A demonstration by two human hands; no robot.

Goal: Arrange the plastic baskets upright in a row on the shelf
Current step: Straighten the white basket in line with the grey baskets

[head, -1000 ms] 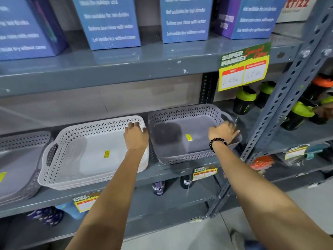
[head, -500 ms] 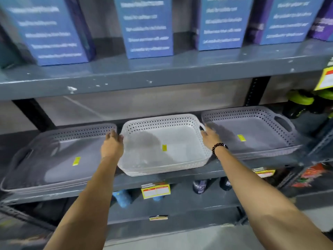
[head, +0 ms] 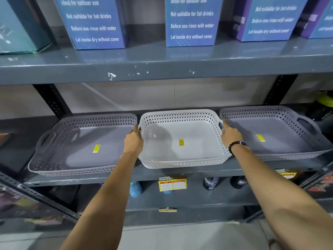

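Three shallow perforated baskets lean in a row on the grey middle shelf (head: 189, 173), their open sides tilted toward me. A white basket (head: 182, 141) is in the centre, between a grey basket (head: 81, 147) on the left and another grey basket (head: 281, 134) on the right. Each has a yellow sticker inside. My left hand (head: 133, 139) grips the white basket's left rim. My right hand (head: 231, 135), with a dark bead bracelet at the wrist, holds its right rim by the handle.
Blue printed boxes (head: 191, 20) stand on the upper shelf (head: 162, 69) just above the baskets. Dark bottles (head: 210, 183) and a yellow price tag (head: 172, 183) sit below the middle shelf. Perforated uprights (head: 52, 101) frame the bay; a green-capped bottle (head: 324, 103) is far right.
The view swung left along the shelf. My hands left the gap between the white and right grey baskets and now hold both sides of the white basket.
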